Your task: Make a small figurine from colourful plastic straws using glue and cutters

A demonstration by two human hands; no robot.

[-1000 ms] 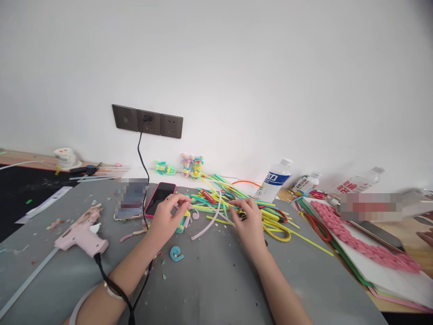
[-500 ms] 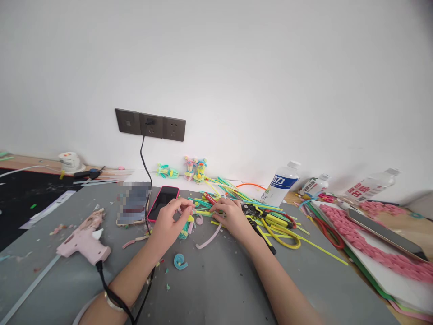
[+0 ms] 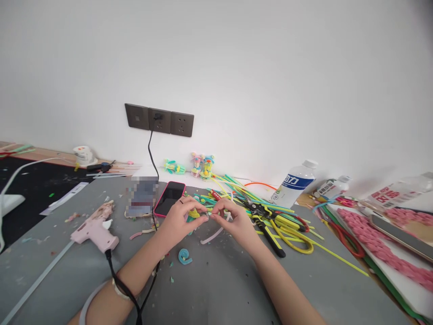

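My left hand (image 3: 185, 217) and my right hand (image 3: 234, 220) meet above the grey mat, thumb and index fingertips of each pinched together and almost touching. Whatever is between the fingertips is too small and covered to make out. A bit of yellow pipe cleaner (image 3: 194, 214) shows beside my left fingers. Under and beside my right hand curves a pale lilac pipe cleaner (image 3: 212, 236). Nearer to me lies a coiled blue pipe cleaner (image 3: 184, 257). Behind my right hand are many loose yellow and green pipe cleaners (image 3: 233, 185).
A pink glue gun (image 3: 96, 232) with a black cord rests left. Two phones, one a pink-edged phone (image 3: 170, 198), lie behind my left hand. Pliers (image 3: 267, 225) and a bottle (image 3: 294, 183) stand right. Small pipe-cleaner figures (image 3: 202, 166) are by the wall.
My hands have come closer together, so their fingertips now almost meet. The yellow-green strip that showed between them is mostly hidden. The whole view has shifted slightly.
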